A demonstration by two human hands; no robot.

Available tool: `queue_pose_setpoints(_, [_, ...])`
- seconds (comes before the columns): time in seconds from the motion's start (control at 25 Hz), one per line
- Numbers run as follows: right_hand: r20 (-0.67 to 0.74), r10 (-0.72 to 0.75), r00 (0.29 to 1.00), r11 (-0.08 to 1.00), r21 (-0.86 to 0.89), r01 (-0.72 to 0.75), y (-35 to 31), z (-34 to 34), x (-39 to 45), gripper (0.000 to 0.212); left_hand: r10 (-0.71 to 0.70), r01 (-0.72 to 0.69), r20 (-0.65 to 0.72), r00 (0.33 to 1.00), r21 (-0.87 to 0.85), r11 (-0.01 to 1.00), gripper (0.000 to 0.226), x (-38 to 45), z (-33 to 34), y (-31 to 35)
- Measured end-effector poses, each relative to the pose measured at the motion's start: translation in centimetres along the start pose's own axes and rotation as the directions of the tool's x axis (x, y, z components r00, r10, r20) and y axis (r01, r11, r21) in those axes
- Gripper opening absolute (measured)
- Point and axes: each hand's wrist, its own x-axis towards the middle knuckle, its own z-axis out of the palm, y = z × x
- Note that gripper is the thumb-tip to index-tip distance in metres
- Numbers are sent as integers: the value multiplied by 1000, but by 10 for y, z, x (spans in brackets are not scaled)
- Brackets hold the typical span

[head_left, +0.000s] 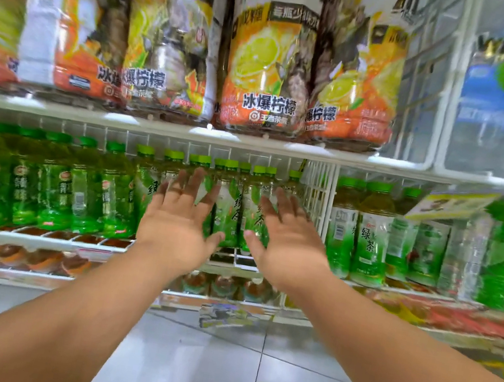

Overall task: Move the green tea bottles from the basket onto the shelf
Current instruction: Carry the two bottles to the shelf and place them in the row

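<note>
Green tea bottles (234, 208) are standing packed together in rows on the middle shelf (33, 238) of a store display, their light green caps lining up under the wire rack above. Each bottle is showing clear plastic with pale yellow-green liquid and a green-and-white label printed with Chinese characters; motion blur is softening the finer print. A white wire divider (315, 198) is closing off their section on the right, and darker green bottles (52, 186) with different labels are filling the shelf to the left. More green-capped bottles (370, 235) are sitting beyond the divider.

A person is reaching both bare arms forward toward the tea bottles. The left hand (178, 228) is spreading its fingers wide, palm facing the bottles, thumb angling inward toward the front row. The right hand (288, 242) is mirroring it, fingers splayed and pointing up and forward, thumb tip lying just beside a bottle's lower label. Neither hand is gripping anything; whether the fingertips are touching the bottles cannot be told through the blur.

On the upper shelf, large multipacks (267, 58) with orange and lemon artwork are hanging over the scene. Grey floor tiles (196, 366) are showing below the arms.
</note>
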Motion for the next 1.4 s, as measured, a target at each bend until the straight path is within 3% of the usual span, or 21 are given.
queue_pose_setpoints(0.28, [-117, -35, 993, 996, 73, 44, -11, -72, -130, 77, -45, 35, -102, 994, -99, 995, 86, -99, -101, 7])
queue_pose_setpoints(0.48, [-165, -8, 986, 999, 47, 16, -38, -101, -246, 77, 50, -66, -169, 984, -90, 994, 87, -213, -147, 15])
queue_pose_setpoints(0.72, [-260, 32, 965, 992, 125, 1, -81, -164, -389, 74, 100, -112, -153, 983, -69, 991, 83, -346, -232, -23])
queue_pose_setpoints(0.92, [-264, 88, 961, 982, 185, -39, -101, -208, -500, 73, 160, -190, -217, 963, -124, 974, 78, -440, -289, -8])
queue_pose_setpoints(1.16, [-295, 128, 947, 989, 112, -98, -76, -243, -587, 75, 154, -170, -163, 974, -89, 981, 83, -494, -344, 30])
queue_pose_setpoints(1.4, [-329, 195, 924, 980, 106, -169, 15, -262, -641, 77, 259, -283, -248, 934, -68, 957, 83, -500, -403, 119])
